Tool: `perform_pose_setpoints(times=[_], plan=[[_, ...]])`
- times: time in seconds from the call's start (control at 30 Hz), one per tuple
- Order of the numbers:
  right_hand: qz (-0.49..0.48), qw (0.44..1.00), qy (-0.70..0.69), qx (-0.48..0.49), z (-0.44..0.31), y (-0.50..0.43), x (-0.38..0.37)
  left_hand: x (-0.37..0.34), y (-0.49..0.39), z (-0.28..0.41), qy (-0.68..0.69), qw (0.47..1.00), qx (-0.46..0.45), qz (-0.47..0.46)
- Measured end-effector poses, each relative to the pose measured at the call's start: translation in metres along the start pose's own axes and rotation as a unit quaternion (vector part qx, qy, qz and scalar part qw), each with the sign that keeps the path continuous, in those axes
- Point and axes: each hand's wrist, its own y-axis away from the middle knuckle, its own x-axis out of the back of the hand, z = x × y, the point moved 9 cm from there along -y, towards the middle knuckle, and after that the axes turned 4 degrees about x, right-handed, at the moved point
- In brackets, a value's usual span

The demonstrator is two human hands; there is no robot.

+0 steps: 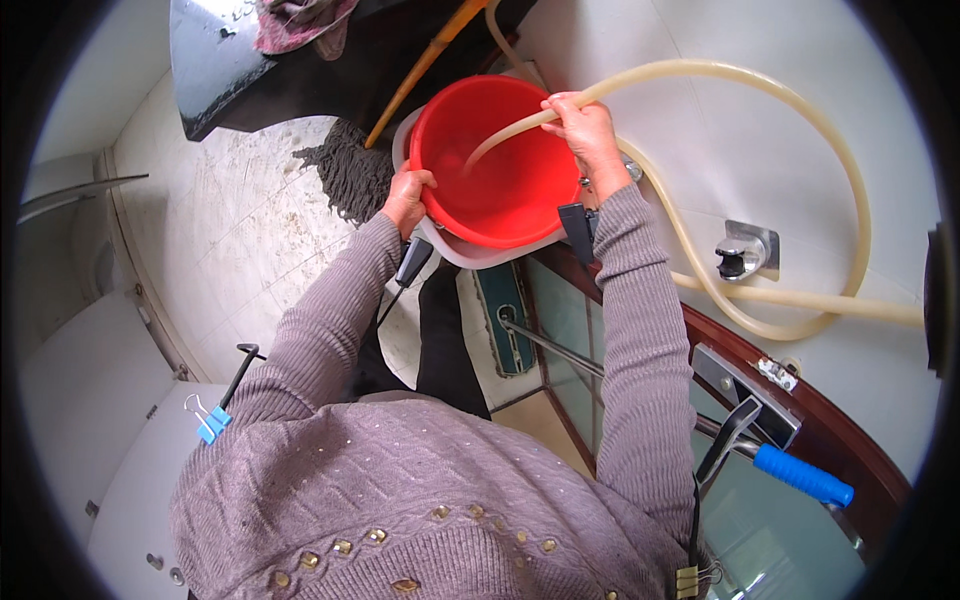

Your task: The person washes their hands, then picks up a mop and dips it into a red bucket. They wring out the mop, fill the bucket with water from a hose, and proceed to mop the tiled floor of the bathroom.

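Note:
My left hand point(406, 198) grips the left rim of a red plastic basin point(517, 214), thumb over the edge. The red basin sits in or on a pale basin point(469, 257), whose rim shows below and to the left. Pinched in my right hand point(589, 139) is a cream-coloured flexible hose point(690, 69), above the basin's right rim. The hose's end points down into the basin; blur there hides whether water is running. From my right hand, the hose loops out to the right along the wall.
A dark string mop point(349, 172) with an orange-brown handle point(420, 67) stands left of the basins. A pink cloth point(304, 26) lies on a wet black counter point(225, 82). At right are a wall bracket point(742, 251), a red-brown-framed glass panel point(795, 517) and a blue-gripped metal handle point(802, 474).

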Motion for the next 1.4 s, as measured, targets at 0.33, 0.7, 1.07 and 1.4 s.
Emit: perform_pose_setpoints(times=[0.33, 0.7, 1.07, 1.4], plan=[[0.016, 0.999, -0.006, -0.051, 0.051, -0.003, 0.000, 0.017, -0.031, -0.046, 0.063, 0.998, 0.010, 0.015], [0.054, 0.992, -0.002, -0.113, 0.116, -0.014, 0.001, 0.054, -0.067, -0.075, 0.016, 0.999, 0.022, 0.028], [0.069, 0.983, -0.033, -0.168, 0.164, -0.017, -0.016, 0.077, -0.055, -0.053, -0.025, 0.997, 0.027, 0.069], [0.073, 0.978, -0.023, -0.195, 0.184, -0.008, -0.015, 0.083, -0.056, -0.053, -0.072, 0.996, 0.035, 0.051]])
